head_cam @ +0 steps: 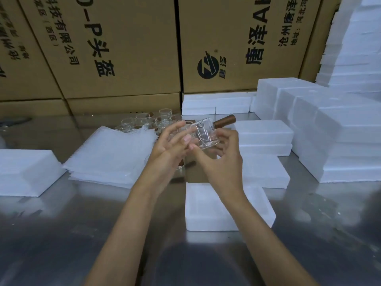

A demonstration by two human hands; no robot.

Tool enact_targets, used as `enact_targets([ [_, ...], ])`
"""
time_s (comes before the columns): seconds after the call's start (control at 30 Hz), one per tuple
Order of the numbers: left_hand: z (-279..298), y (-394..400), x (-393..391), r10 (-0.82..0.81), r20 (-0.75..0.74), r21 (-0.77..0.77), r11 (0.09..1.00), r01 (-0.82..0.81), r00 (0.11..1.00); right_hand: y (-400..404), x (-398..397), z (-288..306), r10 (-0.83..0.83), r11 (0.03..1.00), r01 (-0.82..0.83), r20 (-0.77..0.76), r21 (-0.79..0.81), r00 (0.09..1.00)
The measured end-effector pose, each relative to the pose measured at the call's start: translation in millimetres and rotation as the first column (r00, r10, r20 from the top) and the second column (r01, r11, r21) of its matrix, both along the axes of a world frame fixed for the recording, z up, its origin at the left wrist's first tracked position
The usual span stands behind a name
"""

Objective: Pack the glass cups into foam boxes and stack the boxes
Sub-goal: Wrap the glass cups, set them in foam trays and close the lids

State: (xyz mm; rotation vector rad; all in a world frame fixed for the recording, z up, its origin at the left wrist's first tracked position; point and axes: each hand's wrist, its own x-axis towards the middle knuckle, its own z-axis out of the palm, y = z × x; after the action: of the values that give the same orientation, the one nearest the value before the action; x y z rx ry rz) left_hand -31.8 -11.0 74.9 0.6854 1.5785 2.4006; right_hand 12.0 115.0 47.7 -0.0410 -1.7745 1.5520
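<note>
Both hands hold one clear glass cup with a brown wooden handle (203, 133) in the air above the shiny metal counter (61, 223). The right hand (223, 159) curls its fingers around the base and near side of the cup. The left hand (171, 143) touches the cup from the left; its fingers are rather straight and spread, and I cannot tell if this grip closes on the glass or only supports it. The cup is tilted and its handle points away to the right.

Directly below the hands, toward the person, an open white foam box (206, 215) lies on the counter, partly hidden by the right forearm. Just beyond the hands stands a group of other clear glass cups (148, 120), close together. To the left of the left hand lies a stack of white bubble-wrap sheets (107, 155), and further left a white foam tray (26, 172). To the right of the right hand are closed white foam boxes (263, 137), some stacked, with larger piles of white foam pieces (340, 131) beyond them. Behind everything, brown cardboard cartons with black printed characters (123, 48) form a wall.
</note>
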Motion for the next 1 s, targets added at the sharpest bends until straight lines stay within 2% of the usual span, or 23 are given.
enact_targets([
  [0.13,-6.0,1.6,1.9,-0.027,0.076,0.065,0.998,0.023,0.997,-2.3,4.9,-0.9,-0.036,0.999,0.036,-0.028,-0.005,0.999],
  [0.3,-10.2,4.0,4.3,-0.073,0.061,0.004,0.997,0.073,0.995,-2.1,17.6,-5.3,-0.035,0.999,0.034,-0.036,-0.041,0.999],
  [0.4,-10.6,4.2,8.3,-0.077,0.019,-0.043,0.996,0.077,0.997,3.6,22.3,0.0,0.085,0.972,-0.083,-0.001,-0.222,0.996],
  [0.47,-10.4,6.9,13.2,0.029,-0.107,-0.16,0.986,-0.046,0.994,8.1,22.7,5.3,0.246,0.865,-0.216,0.008,-0.453,0.969],
  [0.53,-11.8,11.0,16.5,0.129,-0.314,-0.309,0.923,-0.23,0.941,11.9,22.3,9.7,0.426,0.658,-0.356,-0.061,-0.663,0.902],
  [0.6,-12.5,12.7,18.1,0.149,-0.434,-0.358,0.876,-0.322,0.888,15.7,23.1,11.9,0.512,0.526,-0.41,-0.107,-0.745,0.852],
  [0.67,-12.8,12.8,18.4,0.128,-0.501,-0.37,0.862,-0.346,0.856,17.7,26.2,12.7,0.564,0.484,-0.445,-0.12,-0.753,0.817],
  [0.8,-14.6,16.7,20.6,0.194,-0.542,-0.317,0.854,-0.413,0.818,14.4,29.0,12.9,0.618,0.508,-0.473,-0.079,-0.72,0.783],
  [0.83,-15.2,17.3,21.4,0.227,-0.549,-0.296,0.847,-0.441,0.804,11.9,28.2,11.8,0.595,0.561,-0.465,-0.057,-0.685,0.802],
  [0.87,-15.9,17.7,21.9,0.262,-0.576,-0.276,0.829,-0.486,0.774,8.8,27.4,9.8,0.543,0.659,-0.436,-0.013,-0.613,0.84],
  [0.93,-19.3,17.7,20.9,0.307,-0.66,-0.239,0.78,-0.579,0.686,3.4,25.5,3.1,0.32,0.899,-0.276,0.081,-0.34,0.944],
  [0.97,-21.1,18.0,20.6,0.31,-0.7,-0.229,0.755,-0.614,0.643,2.3,25.2,-0.3,0.186,0.964,-0.167,0.081,-0.205,0.979],
  [1.0,-22.5,18.7,20.4,0.305,-0.738,-0.225,0.73,-0.646,0.602,1.8,25.0,-2.9,0.099,0.988,-0.091,0.058,-0.128,0.993],
])
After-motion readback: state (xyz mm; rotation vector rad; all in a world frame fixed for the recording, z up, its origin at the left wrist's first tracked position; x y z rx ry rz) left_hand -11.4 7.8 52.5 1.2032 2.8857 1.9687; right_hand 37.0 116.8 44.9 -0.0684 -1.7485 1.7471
